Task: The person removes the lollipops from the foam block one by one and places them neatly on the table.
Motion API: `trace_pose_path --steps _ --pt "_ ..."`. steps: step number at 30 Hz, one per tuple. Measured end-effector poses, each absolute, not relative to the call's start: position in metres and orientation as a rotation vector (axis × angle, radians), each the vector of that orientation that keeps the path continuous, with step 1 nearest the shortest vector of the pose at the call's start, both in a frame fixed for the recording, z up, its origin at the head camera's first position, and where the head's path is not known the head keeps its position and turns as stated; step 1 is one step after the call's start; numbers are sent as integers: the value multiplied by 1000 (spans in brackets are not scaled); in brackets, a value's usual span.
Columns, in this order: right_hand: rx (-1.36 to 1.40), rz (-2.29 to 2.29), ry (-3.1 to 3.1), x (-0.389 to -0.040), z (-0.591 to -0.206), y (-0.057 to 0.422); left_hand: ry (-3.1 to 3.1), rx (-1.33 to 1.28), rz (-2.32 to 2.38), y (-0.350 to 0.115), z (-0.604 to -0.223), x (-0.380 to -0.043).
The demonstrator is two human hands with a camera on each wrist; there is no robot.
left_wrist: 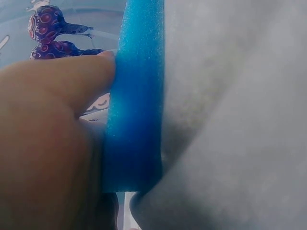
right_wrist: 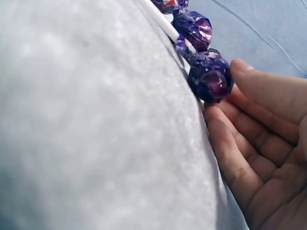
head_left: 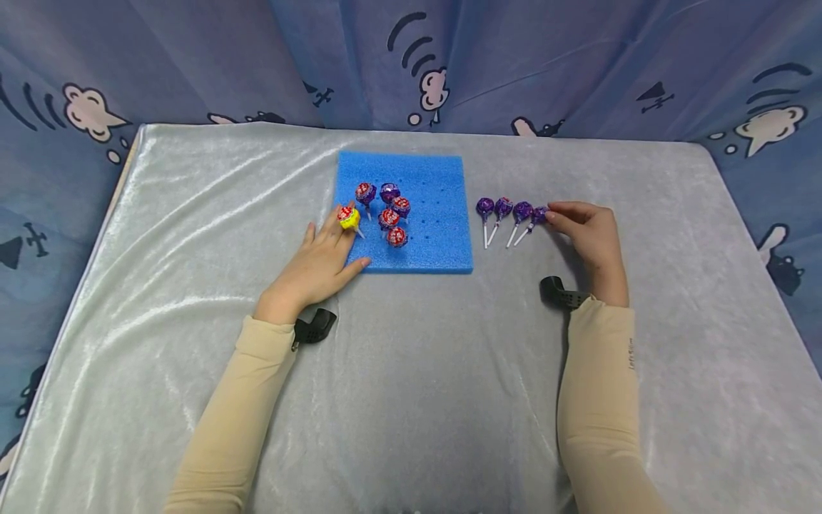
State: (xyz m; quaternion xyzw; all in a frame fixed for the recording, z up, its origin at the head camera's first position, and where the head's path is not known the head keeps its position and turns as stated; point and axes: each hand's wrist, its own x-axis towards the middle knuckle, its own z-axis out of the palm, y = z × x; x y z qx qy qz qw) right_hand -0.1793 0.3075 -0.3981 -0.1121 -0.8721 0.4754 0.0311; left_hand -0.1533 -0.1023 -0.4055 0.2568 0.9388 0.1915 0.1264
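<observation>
That end purple lollipop (head_left: 539,215), right of the frame's centre, could slip, I'd say: it's held by its rounded, shiny wrapper. Lying so near the neighbouring purple lollipop (head_left: 523,211), it might drag that askew too. Over at centre-left, the yellow lollipop (head_left: 349,218) leans by the left hand (head_left: 317,264); a careless finger could tip it. The right hand (head_left: 591,235) pinches the end lollipop's head between thumb and fingers; the left, fingers spread, grips nothing, resting along the blue foam block's (head_left: 443,246) left side.
</observation>
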Motion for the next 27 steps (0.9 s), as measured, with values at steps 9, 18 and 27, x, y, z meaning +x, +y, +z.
trace_pose_path --steps 9,18,27 --pt "-332 1569 -2602 -179 -398 308 2733 731 549 -102 -405 -154" --pt "-354 1590 -2507 -179 -392 307 2733 730 555 -101 -405 -154" --pt "-316 1673 -2356 -179 -381 295 2735 732 553 -102 -407 -154"
